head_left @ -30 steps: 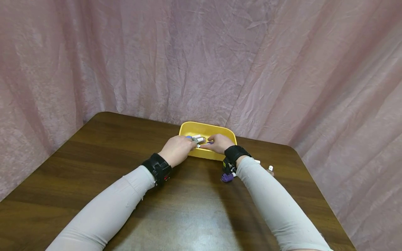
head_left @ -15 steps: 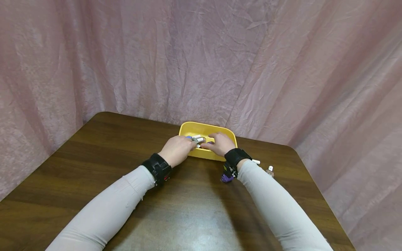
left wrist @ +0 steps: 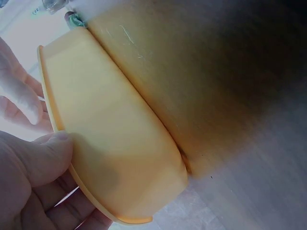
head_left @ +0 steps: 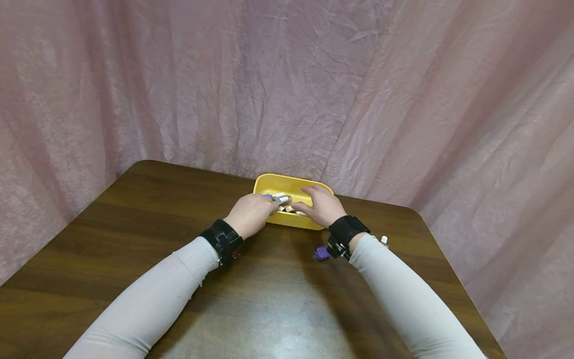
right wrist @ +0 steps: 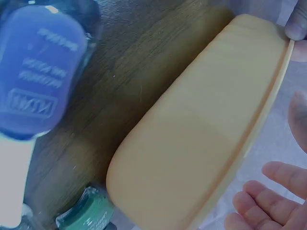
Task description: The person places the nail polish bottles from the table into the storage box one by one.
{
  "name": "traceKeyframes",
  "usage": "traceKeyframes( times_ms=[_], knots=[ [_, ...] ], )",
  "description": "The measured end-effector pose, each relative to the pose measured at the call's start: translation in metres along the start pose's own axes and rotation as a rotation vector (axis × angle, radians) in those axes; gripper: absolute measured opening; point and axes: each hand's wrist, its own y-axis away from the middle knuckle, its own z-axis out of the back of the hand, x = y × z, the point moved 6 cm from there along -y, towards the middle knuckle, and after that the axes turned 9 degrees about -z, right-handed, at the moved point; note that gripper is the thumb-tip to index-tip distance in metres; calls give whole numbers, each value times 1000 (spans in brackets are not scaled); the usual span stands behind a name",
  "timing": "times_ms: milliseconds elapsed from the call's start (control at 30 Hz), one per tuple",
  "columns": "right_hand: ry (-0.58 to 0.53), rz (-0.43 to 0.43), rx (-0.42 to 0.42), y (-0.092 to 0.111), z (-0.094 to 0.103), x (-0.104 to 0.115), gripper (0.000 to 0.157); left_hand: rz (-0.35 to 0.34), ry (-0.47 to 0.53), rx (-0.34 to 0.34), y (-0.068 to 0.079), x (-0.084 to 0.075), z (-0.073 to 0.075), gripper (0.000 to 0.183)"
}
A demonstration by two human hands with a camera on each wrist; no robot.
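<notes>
While the tray (head_left: 296,220) sat at twelve o'clock, your left hand (head_left: 250,214) pinched it; your right hand (head_left: 325,205) was splayed. Bottles (head_left: 284,200) lay inside.

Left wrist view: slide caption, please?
Left hand grips one side of a yellow bin, the right hand just beyond.

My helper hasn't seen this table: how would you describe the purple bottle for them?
On the brown table, find the yellow tray before the pink curtain. Outside it, on the near side, by the black right-wrist strap, is the bottle. Its purple body sets it apart from the green object nearby.
</notes>
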Motion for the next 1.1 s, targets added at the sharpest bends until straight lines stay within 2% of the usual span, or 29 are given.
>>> traceKeyframes(
  times_ms=[433,667,1100],
  knots=[
    [58,125,-99,28,13,9,72,9,7,19,0,-1,2,9],
    [36,179,-132,43,20,12,72,14,-3,45,-1,-1,1,9],
    [27,232,-181,74,25,9,71,14,2,53,-1,1,-2,11]
  ],
)
